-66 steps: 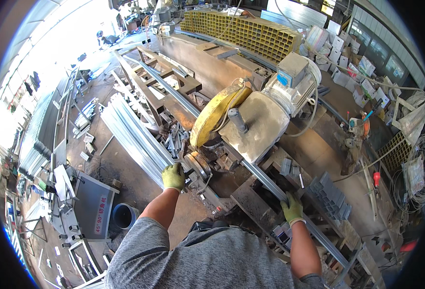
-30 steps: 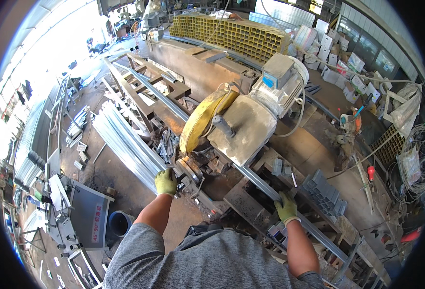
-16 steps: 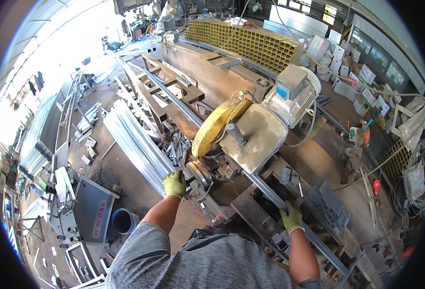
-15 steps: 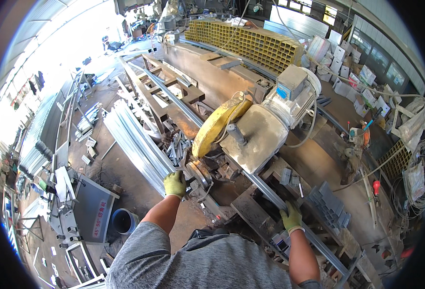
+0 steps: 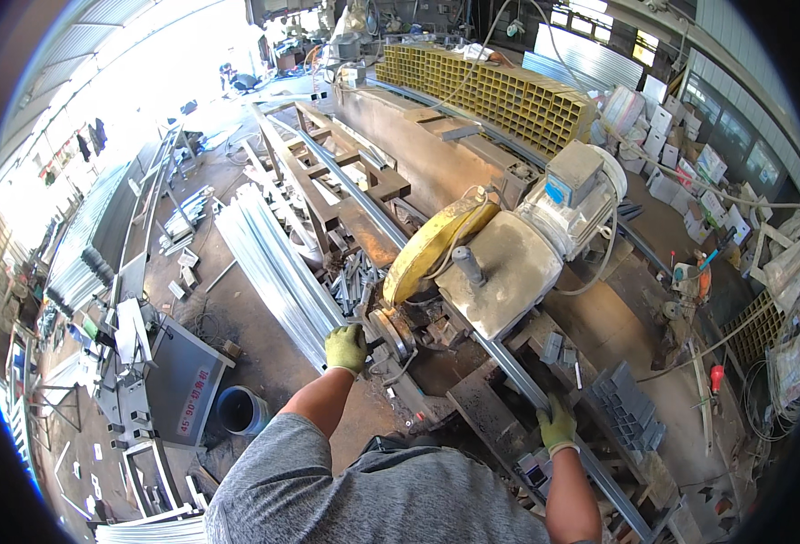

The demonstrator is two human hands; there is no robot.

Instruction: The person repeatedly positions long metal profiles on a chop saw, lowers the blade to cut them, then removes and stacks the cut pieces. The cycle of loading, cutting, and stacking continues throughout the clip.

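Observation:
My left hand, in a yellow-green work glove, is closed around the handle of a round handwheel on the cutting machine's clamp. In a matching glove, my right hand grips a long grey metal profile lying lengthwise through the machine. Above the profile sits the cut-off saw, with its yellow blade guard, upright black grip and dusty motor. The guard and saw body hide the blade and the part of the profile beneath. My right palm is hidden.
Long silvery profiles lie in a bundle left of the saw. Short cut pieces are stacked right of my right hand. A bucket and a grey sign panel stand at left. Yellow square tubes form a stack behind.
The view has swung slightly left, so the scene sits farther right and a little lower. Both hands keep their holds on the handwheel and the metal profile.

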